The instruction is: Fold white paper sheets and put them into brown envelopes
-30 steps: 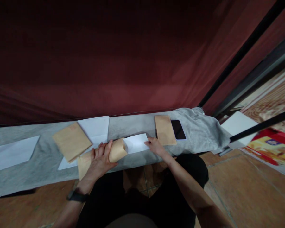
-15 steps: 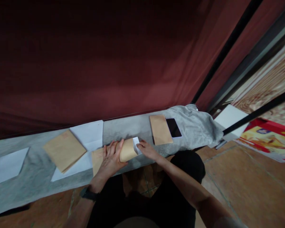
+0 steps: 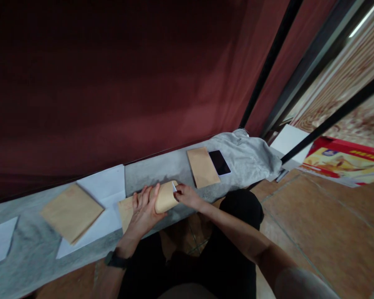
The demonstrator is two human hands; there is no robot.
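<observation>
A brown envelope (image 3: 166,198) lies on the grey table (image 3: 156,172) in front of me. My left hand (image 3: 145,209) rests on it with fingers curled over it, bulging its mouth open. My right hand (image 3: 187,195) pinches the last visible corner of a white folded paper (image 3: 173,186), which is almost fully inside the envelope.
A second brown envelope (image 3: 202,167) and a black phone (image 3: 219,162) lie to the right, beside bunched grey cloth (image 3: 249,155). To the left lie a stack of brown envelopes (image 3: 71,212) on white sheets (image 3: 104,187). Dark red curtain hangs behind; tiled floor below.
The white paper has slid leftward into the brown envelope, from mostly out to nearly hidden. My right hand followed it; my left hand kept hold. The camera view turned.
</observation>
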